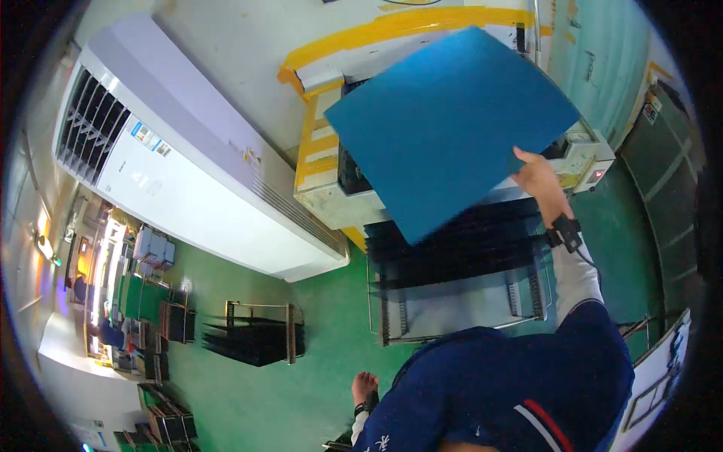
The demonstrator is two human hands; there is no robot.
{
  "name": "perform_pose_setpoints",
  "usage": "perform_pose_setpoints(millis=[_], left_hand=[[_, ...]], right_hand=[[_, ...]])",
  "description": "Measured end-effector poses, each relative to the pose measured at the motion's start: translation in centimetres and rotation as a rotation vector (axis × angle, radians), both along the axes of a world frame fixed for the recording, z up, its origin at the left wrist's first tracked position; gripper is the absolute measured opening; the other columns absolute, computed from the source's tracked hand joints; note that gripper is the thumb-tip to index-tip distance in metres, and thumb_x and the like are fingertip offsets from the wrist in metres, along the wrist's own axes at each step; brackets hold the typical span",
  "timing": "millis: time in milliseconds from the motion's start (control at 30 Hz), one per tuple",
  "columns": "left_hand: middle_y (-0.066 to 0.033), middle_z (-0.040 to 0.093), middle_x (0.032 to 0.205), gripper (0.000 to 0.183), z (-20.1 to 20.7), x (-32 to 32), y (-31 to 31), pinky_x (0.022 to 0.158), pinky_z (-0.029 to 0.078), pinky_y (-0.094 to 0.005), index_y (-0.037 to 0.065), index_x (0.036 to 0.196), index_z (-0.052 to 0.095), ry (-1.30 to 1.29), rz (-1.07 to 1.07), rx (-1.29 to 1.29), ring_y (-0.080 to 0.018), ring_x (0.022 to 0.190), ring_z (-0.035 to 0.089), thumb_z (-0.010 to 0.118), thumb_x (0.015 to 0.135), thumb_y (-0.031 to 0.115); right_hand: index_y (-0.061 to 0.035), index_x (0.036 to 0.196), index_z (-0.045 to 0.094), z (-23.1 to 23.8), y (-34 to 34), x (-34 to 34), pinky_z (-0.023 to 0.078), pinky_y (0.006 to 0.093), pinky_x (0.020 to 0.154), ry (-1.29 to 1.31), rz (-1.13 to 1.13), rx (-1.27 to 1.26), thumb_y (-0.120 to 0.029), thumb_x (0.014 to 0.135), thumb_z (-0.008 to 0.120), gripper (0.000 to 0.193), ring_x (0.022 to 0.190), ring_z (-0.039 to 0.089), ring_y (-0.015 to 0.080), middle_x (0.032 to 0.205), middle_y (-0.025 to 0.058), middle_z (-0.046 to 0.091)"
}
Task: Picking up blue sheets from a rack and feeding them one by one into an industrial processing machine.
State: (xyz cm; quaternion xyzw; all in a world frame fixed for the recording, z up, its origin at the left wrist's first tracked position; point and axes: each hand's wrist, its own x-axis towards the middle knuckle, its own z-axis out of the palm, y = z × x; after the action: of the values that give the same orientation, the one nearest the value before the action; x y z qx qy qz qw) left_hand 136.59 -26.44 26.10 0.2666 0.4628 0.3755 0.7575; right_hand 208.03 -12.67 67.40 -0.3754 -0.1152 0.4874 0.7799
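My right hand (538, 177) grips a thin square blue panel (452, 124) by its lower right edge, thumb on the upper face. The tilted panel hangs above a worn white machine (327, 197) and hides most of its top. Just below, a wire rack (467, 325) holds a row of dark thin panels (452, 260), their edges blurred. Low in the view, beside my body, hangs my left hand (364, 386); its fingers look curled in, with nothing seen in them.
A tall white air conditioner (203, 173) stands to the left of the machine. Another rack of dark panels (260, 339) sits on the green floor (316, 407). More racks (169, 422) line the far left. A dark panelled surface (663, 181) rises at the right.
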Motion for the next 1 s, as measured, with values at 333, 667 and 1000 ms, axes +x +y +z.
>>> perform_pose_setpoints(millis=[333, 667, 1000], left_hand=[[-0.0034, 0.037, 0.065, 0.018, 4.8, 1.8, -3.7, 0.065, 0.034, -0.0342, 0.010, 0.069, 0.037, -0.168, 0.703, -0.561, -0.0179, 0.066, 0.036, 0.043, 0.086, 0.015], [-0.0011, 0.027, 0.059, 0.025, 9.8, 5.6, -4.2, 0.056, 0.028, -0.0299, 0.011, 0.063, 0.029, -0.062, 0.777, -0.644, -0.0160, 0.054, 0.030, 0.039, 0.087, 0.015], [-0.0026, 0.028, 0.058, 0.026, 11.9, 6.9, -1.5, 0.058, 0.029, -0.0293, 0.009, 0.064, 0.030, -0.110, 0.724, -0.611, -0.0171, 0.054, 0.030, 0.040, 0.088, 0.014]], right_hand=[[-0.0080, 0.092, 0.052, -7.5, 13.7, 4.0, 0.048, 0.0338, 0.076, 0.130, -0.055, -0.030, -0.008, 0.082, 0.060, 0.013, 0.079, 0.054, 0.0192, 0.090, 0.0048, 0.056], [-0.0050, 0.099, 0.057, -6.2, 17.7, 7.0, 0.048, 0.0262, 0.073, -0.227, 0.377, -0.264, -0.029, 0.086, 0.056, 0.027, 0.083, 0.061, 0.0186, 0.092, 0.0085, 0.063], [-0.0156, 0.097, 0.065, -6.3, 21.5, 3.8, 0.044, 0.0458, 0.083, -1.749, 0.023, -0.417, -0.033, 0.079, 0.058, 0.026, 0.098, 0.055, 0.0334, 0.110, 0.0116, 0.060]])
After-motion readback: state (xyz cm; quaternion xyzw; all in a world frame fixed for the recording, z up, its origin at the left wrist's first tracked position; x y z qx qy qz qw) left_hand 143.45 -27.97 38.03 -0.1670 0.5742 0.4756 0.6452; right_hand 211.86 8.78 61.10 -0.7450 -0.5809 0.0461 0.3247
